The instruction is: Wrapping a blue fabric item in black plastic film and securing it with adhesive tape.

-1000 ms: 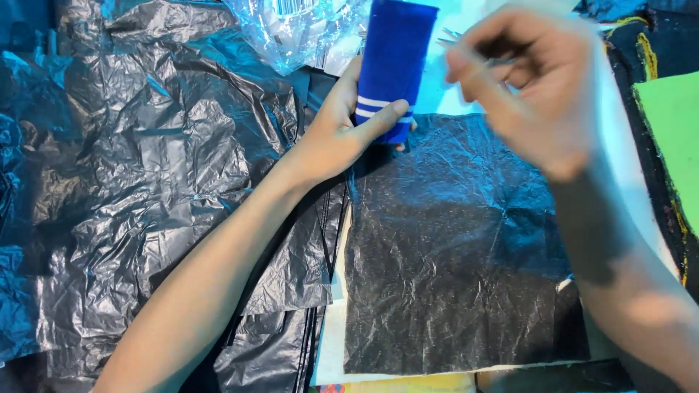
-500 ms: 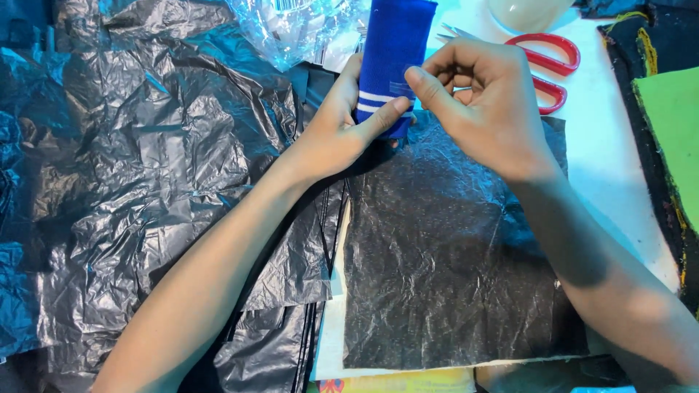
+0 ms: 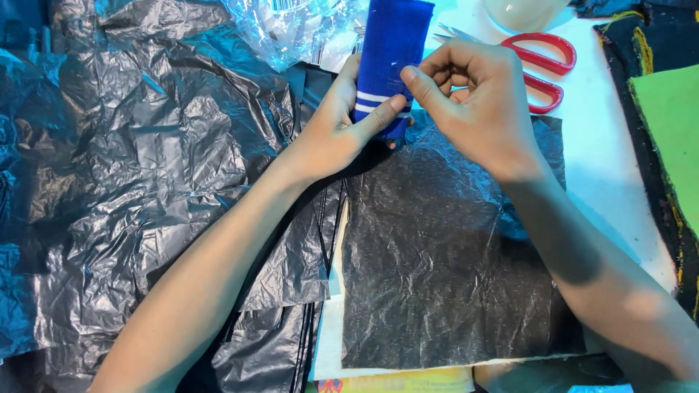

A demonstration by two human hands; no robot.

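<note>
A blue cylinder wrapped in knit fabric with white stripes (image 3: pixel 393 44) stands at the top centre. My left hand (image 3: pixel 342 127) grips its lower end from the left, thumb across the stripes. My right hand (image 3: pixel 473 98) presses its thumb and fingertips against the cylinder's right side, fingers curled; whether it pinches something small I cannot tell. Below both hands a flat rectangular sheet of crinkled black plastic (image 3: pixel 444 269) lies on white paper (image 3: pixel 328 342).
Red-handled scissors (image 3: pixel 542 69) lie on the white table behind my right hand. Crumpled black plastic sheeting (image 3: pixel 145 167) covers the left side. Clear wrap (image 3: pixel 291 25) lies at the top. A green sheet (image 3: pixel 673 131) on dark fabric borders the right edge.
My right hand came down from above the scissors to the cylinder's right side and now presses against it. My left hand kept its grip on the cylinder.
</note>
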